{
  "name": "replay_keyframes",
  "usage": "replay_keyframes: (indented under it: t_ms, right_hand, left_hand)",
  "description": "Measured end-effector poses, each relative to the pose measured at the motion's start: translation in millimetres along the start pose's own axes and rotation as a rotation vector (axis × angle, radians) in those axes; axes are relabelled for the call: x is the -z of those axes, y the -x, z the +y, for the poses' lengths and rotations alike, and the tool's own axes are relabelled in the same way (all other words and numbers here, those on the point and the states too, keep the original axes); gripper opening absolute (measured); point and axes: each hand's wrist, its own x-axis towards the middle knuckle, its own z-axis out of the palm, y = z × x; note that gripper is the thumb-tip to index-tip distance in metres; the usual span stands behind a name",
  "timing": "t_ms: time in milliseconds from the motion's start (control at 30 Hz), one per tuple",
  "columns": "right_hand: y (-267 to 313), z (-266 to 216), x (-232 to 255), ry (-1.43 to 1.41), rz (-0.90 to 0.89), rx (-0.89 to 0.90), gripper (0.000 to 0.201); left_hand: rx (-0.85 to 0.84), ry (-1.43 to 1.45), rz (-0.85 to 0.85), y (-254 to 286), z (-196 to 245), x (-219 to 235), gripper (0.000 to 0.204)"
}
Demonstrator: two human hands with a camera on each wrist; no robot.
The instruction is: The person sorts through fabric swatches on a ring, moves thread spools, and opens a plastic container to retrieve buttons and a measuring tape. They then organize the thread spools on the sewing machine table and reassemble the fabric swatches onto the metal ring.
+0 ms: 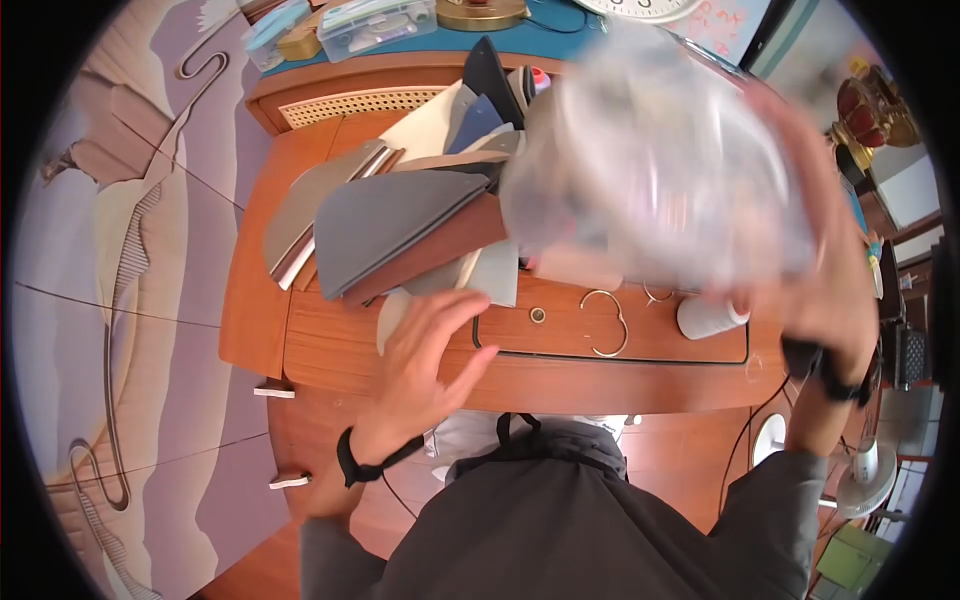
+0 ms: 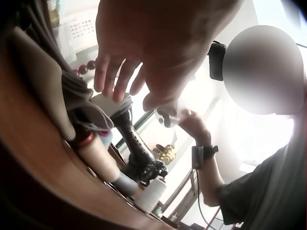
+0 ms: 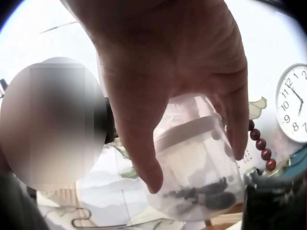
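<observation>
My right hand (image 1: 832, 295) holds a clear plastic jar (image 1: 670, 170) up over the right side of the sewing table; the jar is motion-blurred in the head view. In the right wrist view, thumb and fingers grip the jar (image 3: 196, 163) around its upper part, and several small dark pieces lie in its bottom. My left hand (image 1: 425, 365) hovers with spread fingers near the table's front edge, holding nothing. Just beyond it lies a pile of material pieces, with a folded grey piece (image 1: 400, 225) and a brown piece (image 1: 435, 255) on top.
On the table's front part lie a small round ring (image 1: 538, 315), an open metal hoop (image 1: 625, 330) and a white thread cone (image 1: 710, 316). A black sewing machine (image 2: 136, 143) stands behind. Plastic boxes (image 1: 375, 28) and a clock (image 1: 650, 8) are at the back.
</observation>
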Motion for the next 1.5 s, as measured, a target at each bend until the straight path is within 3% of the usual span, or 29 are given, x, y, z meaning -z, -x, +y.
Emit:
replay_keyframes:
  t_ms: [67,133,233,300,333,467,567,633,667,733,767,900,1000,1067,1100,1133,1200,1267,1367,1433,1500]
  right_hand:
    - [53.1,13.1,-11.2,-0.106,-0.130,-0.105,0.107]
    - [90.0,-4.2,-33.0,0.143,-0.204,-0.165,0.094]
    - [141.1,-3.9,-54.0,0.164,-0.243,-0.334,0.090]
    - [163.3,0.5,-57.9,0.242,-0.226,-0.537,0.087]
    - [171.6,5.5,-57.8,0.242,-0.226,-0.545,0.087]
    - [192.3,20.0,-59.2,0.212,-0.139,-0.597,0.087]
    - [191.9,23.2,-60.7,0.200,-0.107,-0.555,0.091]
    - [186.4,26.3,-64.3,0.206,-0.098,-0.512,0.094]
    - [183.5,28.8,-67.4,0.166,-0.086,-0.498,0.096]
    - [179.7,34.0,-75.1,0.118,-0.071,-0.496,0.099]
    - [177.8,37.4,-80.3,0.082,-0.045,-0.459,0.100]
    - [172.5,48.5,-99.1,0.010,0.034,-0.373,0.104]
    - [177.9,44.8,-115.1,0.032,0.149,-0.364,0.103]
    - [194.2,46.0,-132.6,-0.005,0.508,-0.455,0.091]
    - [204.0,45.9,-145.5,-0.082,0.704,-0.456,0.066]
    - [212.8,38.7,-147.1,-0.082,0.700,-0.459,0.066]
    - [224.6,28.0,-147.9,-0.374,0.422,-0.717,0.040]
    - [214.9,17.3,-156.9,-0.808,0.444,-0.858,0.020]
    - [209.6,14.0,-161.5,-0.971,0.415,-0.863,0.018]
    - [205.4,15.7,-161.9,-1.078,0.435,-0.887,0.021]
    - [205.6,18.2,-165.9,-1.086,0.439,-0.907,0.020]
  left_hand:
    - [0.211,0.335,0.056,14.0,16.1,-10.3,0.055]
    - [0.209,0.404,0.052,20.4,19.1,-22.4,0.054]
    - [0.199,0.362,-0.077,17.9,26.4,-38.7,0.054]
    - [0.008,0.271,-0.285,4.7,25.6,-55.8,0.048]
    - [-0.090,0.226,-0.390,-0.7,26.6,-65.4,0.046]
    - [-0.207,0.080,-0.498,-19.8,32.4,-103.6,0.050]
    - [-0.207,0.012,-0.456,-32.0,33.1,-112.1,0.058]
    - [-0.048,0.226,-0.415,-37.2,32.4,-106.1,0.056]
    - [-0.046,0.225,-0.423,-36.8,32.7,-98.2,0.056]
    - [0.183,0.660,-0.393,-32.3,29.9,-78.9,0.058]
    - [0.101,0.731,-0.382,-28.5,23.9,-77.1,0.079]
    - [0.148,0.462,-0.251,-6.4,43.6,-81.6,0.096]
    - [0.173,0.536,-0.143,-0.9,37.3,-92.1,0.093]
    - [0.143,0.502,-0.118,-2.3,40.1,-94.0,0.092]
    - [0.141,0.484,-0.108,-1.8,41.0,-95.6,0.093]
    - [0.141,0.465,-0.099,-0.8,42.1,-97.1,0.093]
    - [0.136,0.497,-0.077,2.8,40.0,-104.0,0.093]
    - [0.125,0.533,-0.064,3.2,39.5,-110.7,0.093]
    - [0.076,0.685,-0.008,4.7,38.1,-121.2,0.095]
    - [0.250,0.728,0.025,16.3,34.4,-130.1,0.098]
    - [0.212,0.678,0.009,13.3,36.4,-125.4,0.098]
